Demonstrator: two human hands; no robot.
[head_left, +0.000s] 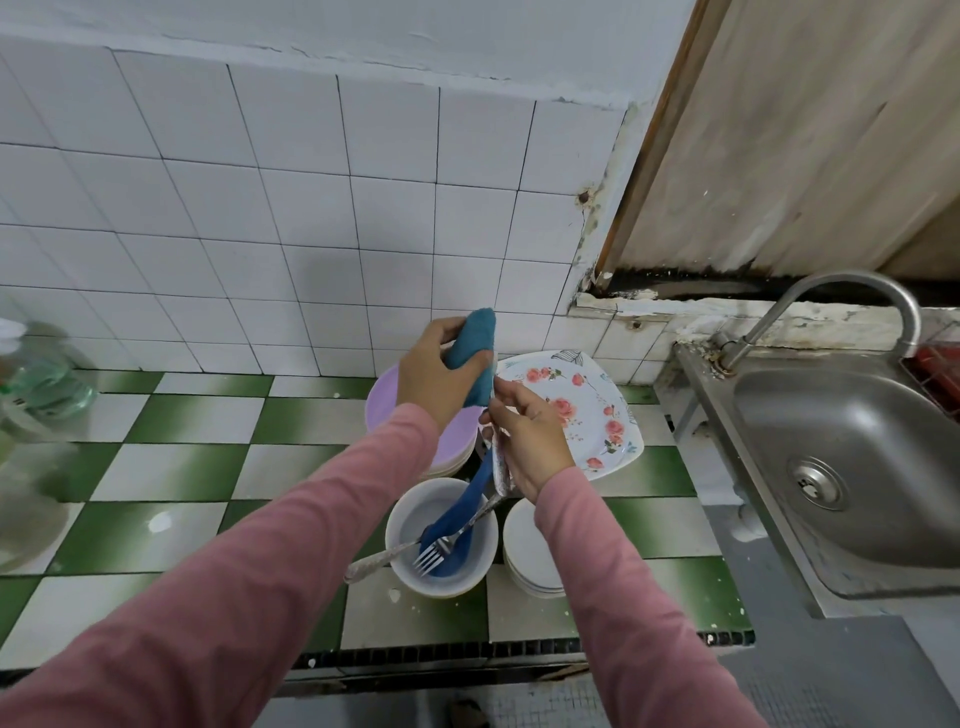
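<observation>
Fingers of the left hand (436, 379) clench a folded teal cloth (475, 353) round the top of a silver metal utensil with a patterned handle (501, 467). The right hand (527, 441) grips that handle lower down, above a round white bowl (441, 584) holding a blue plastic spoon (457, 519) and a steel fork (430, 557). At far left, the label on a clear plastic bottle (36, 379) is too blurred to read.
</observation>
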